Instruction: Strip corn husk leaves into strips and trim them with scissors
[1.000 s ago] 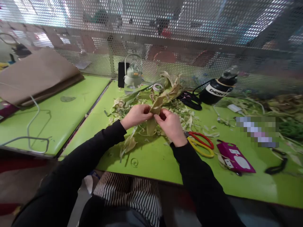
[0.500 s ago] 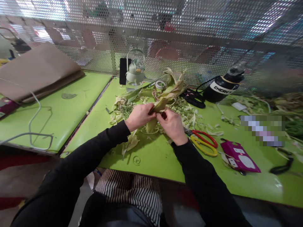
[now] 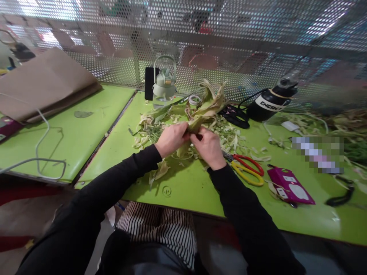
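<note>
My left hand (image 3: 173,139) and my right hand (image 3: 209,147) meet over the middle of the green table (image 3: 197,191). Both are closed on a bundle of pale green and tan corn husks (image 3: 212,109), which fans out beyond my fingers. The fingertips pinch the husk where it narrows, and the part inside the grip is hidden. Around and under the hands lie many small husk scraps (image 3: 226,139). To the right of my right wrist rest scissors (image 3: 248,172) with one red and one yellow handle.
A pale green water bottle (image 3: 164,86) and a black phone (image 3: 149,84) stand at the back before a perforated metal screen (image 3: 114,49). Rightward are a black bottle (image 3: 269,103), black-handled scissors (image 3: 236,116) and a purple pouch (image 3: 292,187). Brown paper (image 3: 51,84) lies left.
Both hands stay on the husk bundle, with fingers slightly shifted and the held part tilted a little more to the right. The whole view has moved slightly.
</note>
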The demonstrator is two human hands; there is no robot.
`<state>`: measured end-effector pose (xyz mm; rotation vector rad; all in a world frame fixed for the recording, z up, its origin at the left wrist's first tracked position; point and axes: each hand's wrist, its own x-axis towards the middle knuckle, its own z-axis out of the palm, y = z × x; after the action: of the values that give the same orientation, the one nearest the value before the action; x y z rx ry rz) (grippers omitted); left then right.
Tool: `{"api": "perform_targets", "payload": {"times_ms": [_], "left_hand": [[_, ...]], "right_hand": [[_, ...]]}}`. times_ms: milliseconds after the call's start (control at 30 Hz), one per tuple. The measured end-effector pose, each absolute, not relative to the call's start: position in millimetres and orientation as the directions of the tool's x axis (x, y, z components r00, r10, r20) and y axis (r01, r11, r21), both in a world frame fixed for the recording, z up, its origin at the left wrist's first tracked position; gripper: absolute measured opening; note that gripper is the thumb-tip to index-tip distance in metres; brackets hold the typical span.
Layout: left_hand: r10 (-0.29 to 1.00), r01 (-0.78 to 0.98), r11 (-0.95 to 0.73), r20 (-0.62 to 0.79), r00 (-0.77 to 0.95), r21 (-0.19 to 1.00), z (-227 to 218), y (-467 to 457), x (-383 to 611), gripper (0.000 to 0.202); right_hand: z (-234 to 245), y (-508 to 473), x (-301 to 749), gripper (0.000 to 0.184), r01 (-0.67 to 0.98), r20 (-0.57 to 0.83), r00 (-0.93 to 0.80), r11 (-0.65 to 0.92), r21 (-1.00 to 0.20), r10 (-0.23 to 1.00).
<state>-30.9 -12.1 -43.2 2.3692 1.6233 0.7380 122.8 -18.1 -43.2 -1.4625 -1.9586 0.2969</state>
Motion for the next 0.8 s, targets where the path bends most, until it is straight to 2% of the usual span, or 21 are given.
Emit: {"api": "perform_targets", "payload": {"times_ms": [167, 300, 367, 467, 567, 633, 700, 800], "left_hand": [[0.89, 0.856, -0.428, 0.302, 0.343, 0.291, -44.3, -17.6, -31.2, 0.018], [0.882, 0.846, -0.44, 0.32, 0.345, 0.302, -43.6, -20.2, -29.8, 0.016], [0.893, 0.828, -0.421, 0.328, 0.307, 0.371, -42.0, -19.0, -30.8, 0.011], [0.912, 0.719, -0.408, 0.284, 0.296, 0.562, -38.9, -14.3, -36.6, 0.013], [0.92, 0.496, -0.35, 0.19, 0.344, 0.795, -37.7, -9.3, -44.7, 0.014], [0.91, 0.325, -0.26, 0.118, 0.398, 0.909, -38.8, -7.0, -48.8, 0.01], [0.888, 0.183, -0.161, 0.062, 0.455, 0.97, -40.7, -5.5, -51.4, 0.006], [0.868, 0.04, -0.067, 0.039, 0.495, 0.997, -43.3, -3.9, -53.5, 0.005]], "right_hand": [[-47.9, -13.6, 121.3, 0.013, 0.725, 0.31, -0.116, 0.294, -0.623, 0.944], [-52.2, -14.4, 123.2, 0.013, 0.679, 0.306, -0.123, 0.305, -0.668, 0.944], [-53.8, -16.0, 124.5, 0.015, 0.65, 0.308, -0.135, 0.319, -0.69, 0.942], [-54.2, -18.2, 126.2, 0.017, 0.637, 0.301, -0.167, 0.335, -0.694, 0.939], [-52.2, -19.5, 128.3, 0.017, 0.607, 0.29, -0.214, 0.36, -0.709, 0.933], [-50.0, -20.1, 130.0, 0.018, 0.574, 0.284, -0.235, 0.368, -0.732, 0.93], [-47.7, -20.6, 131.9, 0.019, 0.52, 0.269, -0.262, 0.371, -0.769, 0.927], [-44.8, -20.8, 134.2, 0.023, 0.363, 0.258, -0.321, 0.37, -0.855, 0.911]]}}
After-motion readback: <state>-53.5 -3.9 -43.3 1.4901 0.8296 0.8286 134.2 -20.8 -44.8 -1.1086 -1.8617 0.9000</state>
